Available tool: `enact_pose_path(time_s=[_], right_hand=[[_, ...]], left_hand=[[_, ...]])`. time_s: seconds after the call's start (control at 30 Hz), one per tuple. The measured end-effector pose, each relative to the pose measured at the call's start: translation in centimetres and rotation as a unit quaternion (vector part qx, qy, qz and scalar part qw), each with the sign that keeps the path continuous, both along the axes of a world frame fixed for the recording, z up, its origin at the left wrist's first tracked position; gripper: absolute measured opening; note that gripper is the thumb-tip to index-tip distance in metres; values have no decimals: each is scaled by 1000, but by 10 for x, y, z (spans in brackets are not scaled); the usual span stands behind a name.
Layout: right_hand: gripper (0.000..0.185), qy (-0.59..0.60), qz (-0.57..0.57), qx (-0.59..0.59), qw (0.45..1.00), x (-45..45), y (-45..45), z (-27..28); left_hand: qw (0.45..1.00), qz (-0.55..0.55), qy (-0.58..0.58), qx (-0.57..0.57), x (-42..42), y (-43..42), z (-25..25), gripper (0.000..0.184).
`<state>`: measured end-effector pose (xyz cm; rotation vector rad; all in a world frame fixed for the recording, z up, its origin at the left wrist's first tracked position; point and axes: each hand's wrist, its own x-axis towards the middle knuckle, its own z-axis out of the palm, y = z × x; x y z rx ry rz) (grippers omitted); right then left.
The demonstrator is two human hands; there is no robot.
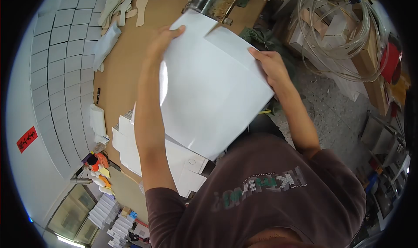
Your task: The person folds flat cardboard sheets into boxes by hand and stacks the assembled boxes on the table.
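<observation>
A large white sheet of card [213, 87] stretches between my hands, with a notch or slit in its far edge. My left hand [167, 38] grips the far left edge, thumb on top. On the right edge, my right hand [271, 65] pinches the card with its thumb on the upper face. The sheet's far corner lies close to a metal roller machine [215, 4]; whether they touch I cannot tell. Below the sheet, partly covered by it and my left forearm, are flat white cut card blanks [185, 165].
Pale flat cut-out shapes [141, 8] and a black marker [98, 95] lie on the brown table [124, 69]. White boxes [61, 32] are stacked along the left side. A coil of clear tubing [305, 43] hangs over cardboard boxes at the right.
</observation>
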<state>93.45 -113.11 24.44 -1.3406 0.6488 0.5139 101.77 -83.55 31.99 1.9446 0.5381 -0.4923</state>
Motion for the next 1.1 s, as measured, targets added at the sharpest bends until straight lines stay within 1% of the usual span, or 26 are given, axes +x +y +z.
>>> enact_pose_path(time_s=[0.03,0.07,0.13,0.2,0.27,0.3,0.33,0.37,0.43,0.5,0.53,0.57,0.67,0.7,0.73,0.77,0.83,0.87,0.97,1.07,1.1], right_hand=[[35,5,-7,-2,1000,-8,-11,3],[36,11,-13,-6,1000,-13,-16,6],[35,-17,2,-57,998,-10,-21,20],[34,-48,10,-97,994,2,-22,28],[34,-50,38,-115,991,17,-20,33],[34,-50,52,-123,990,25,-19,32],[36,-62,38,-130,989,31,-18,22],[38,-53,38,-104,992,32,-15,24],[40,-31,32,-57,997,27,-12,30],[40,8,28,-57,998,11,-9,7],[39,33,45,-73,996,-2,-9,-1],[36,27,35,-32,998,-21,-11,2],[32,19,-8,-18,1000,-47,-37,1],[31,22,-14,-3,1000,-47,-44,11],[31,20,-25,11,999,-45,-50,19],[30,21,-7,-4,1000,-34,-54,23],[30,29,27,-34,999,-9,-63,24],[30,32,58,-43,997,3,-71,11],[32,83,63,44,994,26,-67,-6],[38,128,66,111,983,42,-45,-16],[37,133,66,139,979,50,-35,-23]], left_hand=[[1000,-2,-1,22,-6,-4,0,59],[1000,-8,20,-14,-6,-5,-13,60],[1000,28,0,0,-11,-4,-33,55],[998,50,-25,7,-8,-9,-26,50],[997,64,-34,9,-12,-13,-18,46],[997,66,-30,0,-12,-13,-12,44],[997,69,-26,-9,-11,-12,-6,42],[997,71,-23,-18,-9,-9,-4,39],[998,52,-16,-36,1,3,-17,38],[998,25,-5,-65,0,10,-37,37],[997,12,-2,-82,-4,14,-46,37],[995,-5,-2,-95,-4,15,-47,37],[998,-20,-67,-4,-32,-29,-21,39],[999,-12,-42,-23,-34,-35,-15,41],[999,-7,-22,-42,-30,-43,-7,42],[998,-5,-10,-63,-21,-50,-2,43],[996,9,-19,-87,-11,-50,-10,45],[995,17,-20,-98,-8,-47,-17,47],[996,55,-33,-57,0,-33,-43,49],[997,65,-51,7,17,0,-68,52],[998,56,-34,-13,28,12,-69,53]])
